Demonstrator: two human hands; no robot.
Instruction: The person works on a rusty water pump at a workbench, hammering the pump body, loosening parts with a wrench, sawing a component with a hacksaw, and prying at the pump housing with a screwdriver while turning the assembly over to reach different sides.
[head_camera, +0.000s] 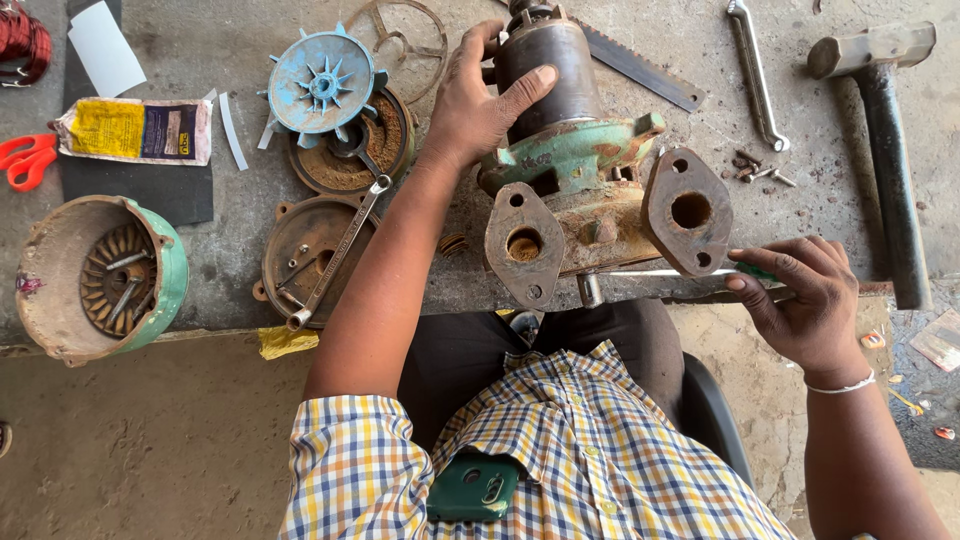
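Left hand (478, 105) grips the dark rotor cylinder (548, 70) atop the rusty green pump body (590, 195), dead ahead on the worktop (200, 250); right hand (805, 305) pinches a green-handled tool (755, 270) beside its right flange (688, 212).

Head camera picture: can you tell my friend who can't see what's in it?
A person's left hand grips a rusty green water pump on a concrete bench, while the right hand holds a green-handled tool. A hammer, spanners and a blue fan lie around.
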